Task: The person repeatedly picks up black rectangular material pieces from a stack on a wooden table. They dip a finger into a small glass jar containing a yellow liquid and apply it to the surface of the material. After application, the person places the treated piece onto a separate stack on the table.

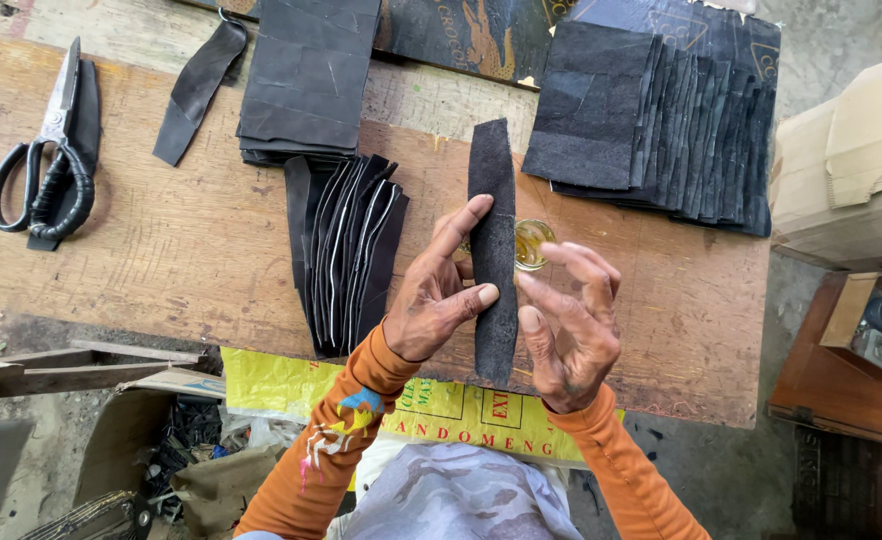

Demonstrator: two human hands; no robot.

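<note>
The person is working a long, narrow strip of black suede-like leather [493, 250], held upright over the worn wooden workbench [181, 250] between both hands. The left hand [439, 300] pinches the strip's left edge between thumb and forefinger, thumb tip pressed on the face about midway down. The right hand [566, 330] meets it from the other side, thumb against the right edge, the remaining fingers curled loosely and arched above rather than gripping. It looks to me like a handling or smoothing step, perhaps with glue, since a small round tin of yellowish liquid [533, 243] sits on the bench just behind the strip; any further move would want a steady pinch so the limp piece stays flat. The strip is matte, slightly waisted near the top, its lower end hanging past the bench edge. Beside the left hand lies a fanned bundle of black strips with pale edges [346, 250]; further back rest a stack of black rectangular sheets [306, 75], a spread row of dark cut pieces [661, 120], and black-handled shears [46, 160] far left
</note>
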